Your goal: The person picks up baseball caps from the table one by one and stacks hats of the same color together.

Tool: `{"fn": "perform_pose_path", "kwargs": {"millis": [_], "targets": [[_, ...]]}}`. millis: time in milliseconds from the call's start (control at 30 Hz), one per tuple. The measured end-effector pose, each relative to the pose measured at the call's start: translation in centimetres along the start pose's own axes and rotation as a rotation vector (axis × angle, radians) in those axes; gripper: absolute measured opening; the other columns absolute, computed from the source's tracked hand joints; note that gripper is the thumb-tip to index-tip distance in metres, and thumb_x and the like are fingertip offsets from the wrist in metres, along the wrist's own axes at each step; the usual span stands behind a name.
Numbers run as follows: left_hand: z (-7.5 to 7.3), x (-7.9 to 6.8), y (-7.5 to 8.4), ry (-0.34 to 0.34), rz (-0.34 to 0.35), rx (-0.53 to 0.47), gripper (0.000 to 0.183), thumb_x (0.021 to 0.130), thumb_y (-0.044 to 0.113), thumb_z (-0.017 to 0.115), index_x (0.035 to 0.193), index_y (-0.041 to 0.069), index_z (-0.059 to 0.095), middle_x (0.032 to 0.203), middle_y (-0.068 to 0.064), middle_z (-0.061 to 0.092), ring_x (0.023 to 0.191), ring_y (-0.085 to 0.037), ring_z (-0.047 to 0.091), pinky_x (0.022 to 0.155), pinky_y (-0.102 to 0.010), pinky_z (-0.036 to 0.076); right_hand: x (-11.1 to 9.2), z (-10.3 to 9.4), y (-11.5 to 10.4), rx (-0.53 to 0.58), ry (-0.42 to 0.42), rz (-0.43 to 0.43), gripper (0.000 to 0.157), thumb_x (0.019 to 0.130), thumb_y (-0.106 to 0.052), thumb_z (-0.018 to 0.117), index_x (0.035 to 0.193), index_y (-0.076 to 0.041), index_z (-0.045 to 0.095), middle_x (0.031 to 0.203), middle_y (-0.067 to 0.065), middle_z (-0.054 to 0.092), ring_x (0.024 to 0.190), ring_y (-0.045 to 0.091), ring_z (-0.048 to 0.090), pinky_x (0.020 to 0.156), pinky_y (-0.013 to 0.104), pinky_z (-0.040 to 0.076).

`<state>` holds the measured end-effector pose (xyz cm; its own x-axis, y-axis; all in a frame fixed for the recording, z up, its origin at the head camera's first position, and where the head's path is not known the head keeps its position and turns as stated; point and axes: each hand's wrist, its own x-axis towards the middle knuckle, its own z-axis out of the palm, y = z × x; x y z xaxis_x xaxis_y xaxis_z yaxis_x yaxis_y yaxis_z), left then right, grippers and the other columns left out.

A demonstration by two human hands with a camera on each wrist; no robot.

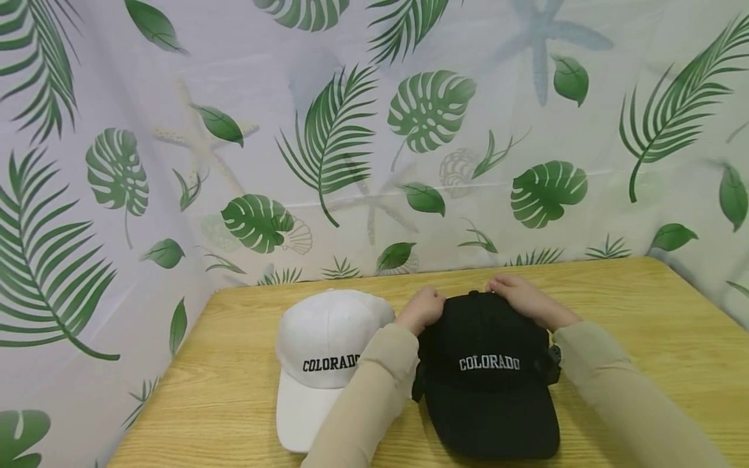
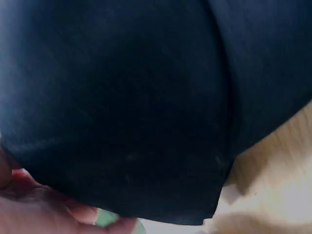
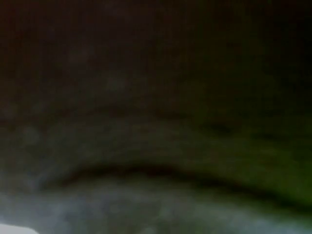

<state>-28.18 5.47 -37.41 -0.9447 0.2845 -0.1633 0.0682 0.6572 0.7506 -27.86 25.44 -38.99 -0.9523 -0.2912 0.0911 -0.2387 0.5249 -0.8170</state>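
Observation:
A black baseball cap [image 1: 488, 416] with white COLORADO lettering faces me, its brim toward the near side of the table. At the upper left of its crown my left hand [image 1: 422, 309] grips the cap. My right hand [image 1: 526, 300] holds it at the back right, near the top button. In the left wrist view the dark fabric [image 2: 126, 107] fills most of the picture, and the left hand's fingers [image 2: 44, 209] lie along its lower edge. The right wrist view is dark and blurred, with that hand's fingers out of sight.
A white baseball cap [image 1: 310, 331] with black COLORADO lettering stands just left of the black one, partly covered by my left sleeve [image 1: 374, 390]. Both are on a wood-grain table [image 1: 199, 390]. Behind the table's far edge hangs a leaf-print cloth [image 1: 351, 253].

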Motion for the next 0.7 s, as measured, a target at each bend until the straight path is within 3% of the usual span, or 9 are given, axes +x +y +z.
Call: {"fn": "perform_pose_path", "kwargs": {"millis": [67,133,233,300,333,400,500,600,700], "targets": [[0.1,0.1,-0.2,0.004,-0.033,-0.06,0.026,0.096,0.017,0.038,0.087,0.0,0.054,0.084,-0.009,0.049,0.073,-0.021,0.043,0.062,-0.032,0.034,-0.2,0.0,0.0,-0.018,0.016,0.004,0.028,0.098,-0.013,0.029,0.095,0.007,0.049,0.088,0.013,0.049,0.076,0.022,0.047,0.069,0.035,0.04],[0.2,0.2,-0.3,0.032,-0.055,-0.105,0.029,0.097,0.017,0.035,0.078,0.003,0.052,0.076,-0.007,0.046,0.066,-0.019,0.039,0.059,-0.031,0.032,-0.5,-0.1,0.0,-0.044,0.037,0.011,0.032,0.098,-0.016,0.03,0.102,0.01,0.049,0.097,0.018,0.049,0.082,0.024,0.048,0.072,0.038,0.039],[0.2,0.0,-0.3,0.111,0.01,-0.047,0.037,0.097,0.016,0.033,0.062,0.008,0.039,0.063,-0.007,0.036,0.059,-0.021,0.035,0.058,-0.031,0.03,-1.1,-0.6,0.1,-0.089,0.073,0.024,0.038,0.098,-0.023,0.031,0.107,0.01,0.047,0.095,0.019,0.049,0.08,0.026,0.048,0.071,0.039,0.039],[0.1,-0.8,0.0,0.137,0.055,-0.021,0.035,0.097,0.019,0.034,0.064,0.008,0.041,0.066,-0.007,0.039,0.064,-0.022,0.039,0.062,-0.032,0.033,-1.8,-1.1,0.2,-0.123,0.08,0.01,0.041,0.098,-0.028,0.032,0.107,0.009,0.047,0.092,0.017,0.05,0.079,0.025,0.049,0.068,0.038,0.039],[-0.1,-1.5,0.1,0.142,0.083,0.015,0.032,0.097,0.022,0.034,0.073,0.006,0.048,0.076,-0.009,0.045,0.075,-0.025,0.044,0.069,-0.033,0.035,-2.4,-1.4,0.2,-0.149,0.081,-0.006,0.041,0.097,-0.029,0.032,0.107,0.008,0.047,0.091,0.015,0.05,0.08,0.026,0.049,0.069,0.038,0.04],[-0.3,-3.1,0.4,0.093,0.115,0.016,0.033,0.095,0.032,0.037,0.097,0.003,0.053,0.099,-0.013,0.048,0.096,-0.028,0.044,0.081,-0.037,0.035,-3.7,-2.0,-0.3,-0.198,0.059,-0.037,0.04,0.097,-0.03,0.034,0.111,0.006,0.046,0.096,0.016,0.051,0.086,0.03,0.05,0.072,0.041,0.041],[-0.3,-5.6,0.4,-0.008,0.142,0.09,0.06,0.087,0.049,0.047,0.131,0.01,0.036,0.131,-0.014,0.031,0.12,-0.028,0.03,0.092,-0.042,0.031,-6.2,-2.6,-1.3,-0.283,0.01,-0.09,0.045,0.094,-0.03,0.044,0.123,0.004,0.039,0.115,0.022,0.045,0.103,0.039,0.045,0.078,0.05,0.039],[0.4,-7.2,0.0,-0.084,0.156,0.214,0.086,0.074,0.055,0.061,0.14,0.019,0.02,0.141,-0.012,0.016,0.128,-0.029,0.018,0.094,-0.044,0.03,-8.1,-2.4,-2.1,-0.374,-0.031,-0.118,0.066,0.086,-0.036,0.056,0.132,0.002,0.029,0.127,0.025,0.034,0.111,0.043,0.037,0.082,0.055,0.034],[1.5,-7.7,-0.2,-0.106,0.156,0.288,0.102,0.066,0.051,0.071,0.142,0.023,0.009,0.144,-0.015,0.001,0.13,-0.036,0.004,0.093,-0.048,0.031,-8.9,-1.3,-2.3,-0.463,-0.063,-0.124,0.089,0.076,-0.05,0.062,0.137,-0.002,0.019,0.131,0.027,0.027,0.114,0.044,0.033,0.084,0.056,0.033]]}}
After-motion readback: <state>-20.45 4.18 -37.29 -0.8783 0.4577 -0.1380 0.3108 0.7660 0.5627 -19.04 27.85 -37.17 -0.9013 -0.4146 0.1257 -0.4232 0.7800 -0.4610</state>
